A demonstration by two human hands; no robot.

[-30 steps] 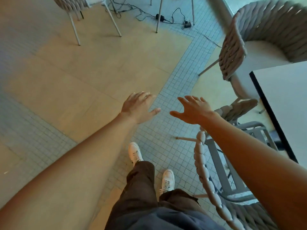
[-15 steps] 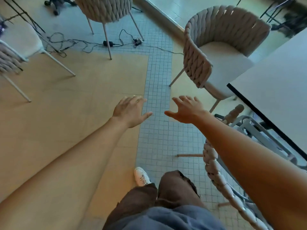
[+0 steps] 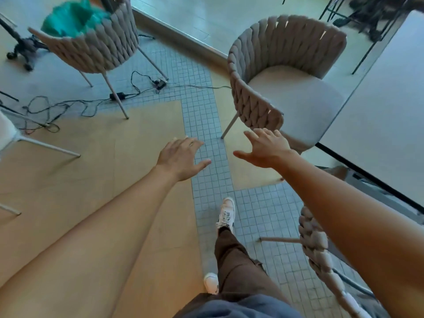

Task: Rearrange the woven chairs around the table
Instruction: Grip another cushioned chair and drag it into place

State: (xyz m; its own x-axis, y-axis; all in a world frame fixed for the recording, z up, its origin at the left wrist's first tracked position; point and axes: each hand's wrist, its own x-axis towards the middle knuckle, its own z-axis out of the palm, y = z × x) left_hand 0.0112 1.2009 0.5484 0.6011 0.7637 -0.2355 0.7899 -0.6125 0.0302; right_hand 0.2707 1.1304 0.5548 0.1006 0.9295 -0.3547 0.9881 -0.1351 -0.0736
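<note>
beige woven chair (image 3: 284, 88) upright, beside table (image 3: 385, 115)

open floor (image 3: 137, 145) ahead, woven chair (image 3: 275, 72) possibly close right

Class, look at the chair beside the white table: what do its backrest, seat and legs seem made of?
Woven chair: the backrest looks like thick braided beige rope, matte; the seat cushion seems smooth pale fabric; the leg appears thin painted metal, though wood is possible.

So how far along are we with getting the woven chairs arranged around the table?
Done: one woven chair already sits at the white table. In hand: nothing; the left hand and right hand are open, reaching toward it. Left: the chair with the teal cloth stands apart by the floor cables.
</note>
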